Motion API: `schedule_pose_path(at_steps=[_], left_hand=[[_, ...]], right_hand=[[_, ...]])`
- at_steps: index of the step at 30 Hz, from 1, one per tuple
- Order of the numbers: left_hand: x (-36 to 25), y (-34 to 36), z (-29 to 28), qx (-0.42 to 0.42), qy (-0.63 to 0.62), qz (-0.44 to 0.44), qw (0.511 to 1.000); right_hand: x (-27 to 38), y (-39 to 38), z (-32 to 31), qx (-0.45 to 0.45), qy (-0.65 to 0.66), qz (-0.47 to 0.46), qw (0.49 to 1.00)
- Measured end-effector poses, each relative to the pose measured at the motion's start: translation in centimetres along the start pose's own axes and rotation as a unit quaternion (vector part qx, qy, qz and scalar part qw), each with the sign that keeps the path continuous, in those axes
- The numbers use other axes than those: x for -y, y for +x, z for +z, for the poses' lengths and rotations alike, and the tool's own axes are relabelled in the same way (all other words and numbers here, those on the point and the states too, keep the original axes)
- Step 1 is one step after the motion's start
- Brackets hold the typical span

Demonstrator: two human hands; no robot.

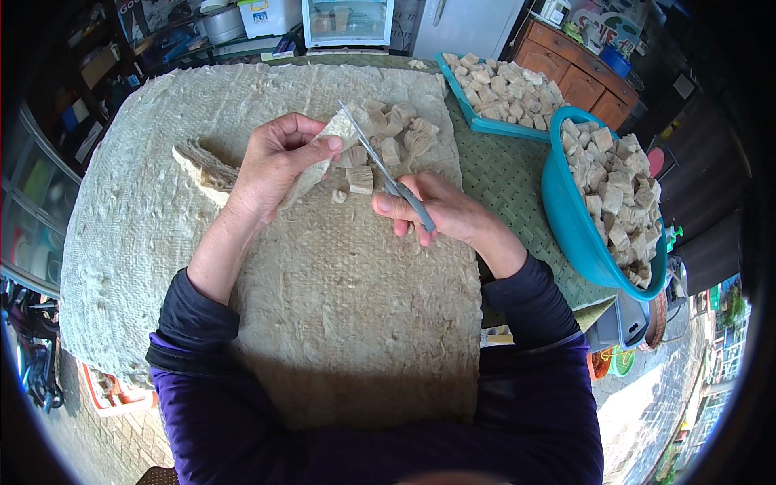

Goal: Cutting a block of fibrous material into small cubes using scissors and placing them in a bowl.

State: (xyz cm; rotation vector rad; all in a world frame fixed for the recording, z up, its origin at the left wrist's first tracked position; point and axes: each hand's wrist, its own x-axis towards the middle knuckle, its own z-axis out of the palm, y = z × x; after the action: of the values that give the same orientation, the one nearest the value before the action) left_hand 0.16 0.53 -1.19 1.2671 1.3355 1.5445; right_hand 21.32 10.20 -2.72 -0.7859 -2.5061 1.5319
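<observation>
My left hand [279,166] pinches a strip of beige fibrous wadding [341,129] between thumb and fingers. Grey-handled scissors [408,198] are in my right hand [449,208], with the blades slanting up to the left along the strip's right edge. Whether the blades are parted I cannot make out. Several cut chunks [390,151] of the same stuff lie around and beyond the blades. Left of my left wrist rests a thicker layered piece [202,170], partly hidden by the hand. Everything lies on a large, thick beige fibrous mat [347,299].
On the right, a teal basin [558,214] heaped with cut chunks stands on the green table [509,182]. Behind it is a teal tray [505,128], also full of chunks. A wooden cabinet [566,77] and a glass-fronted case [349,23] stand past the table's far side.
</observation>
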Motion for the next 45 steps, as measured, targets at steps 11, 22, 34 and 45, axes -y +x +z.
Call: schedule_pose_path(at_steps=[11, 22, 34, 45], left_hand=[[-0.03, -0.05, 0.30, -0.008, 0.010, 0.005, 1.000], [0.32, -0.03, 0.27, -0.025, 0.040, 0.014, 0.999], [-0.05, -0.32, 0.81, -0.039, 0.008, 0.026, 0.999], [0.19, -0.28, 0.78, -0.039, 0.012, 0.016, 0.999]], right_hand=[[0.04, -0.08, -0.09, 0.003, -0.006, 0.012, 1.000], [0.06, -0.08, -0.06, 0.006, -0.011, 0.001, 1.000], [0.03, -0.11, -0.17, 0.008, -0.016, 0.001, 1.000], [-0.33, 0.09, 0.42, -0.041, 0.020, -0.016, 0.999]])
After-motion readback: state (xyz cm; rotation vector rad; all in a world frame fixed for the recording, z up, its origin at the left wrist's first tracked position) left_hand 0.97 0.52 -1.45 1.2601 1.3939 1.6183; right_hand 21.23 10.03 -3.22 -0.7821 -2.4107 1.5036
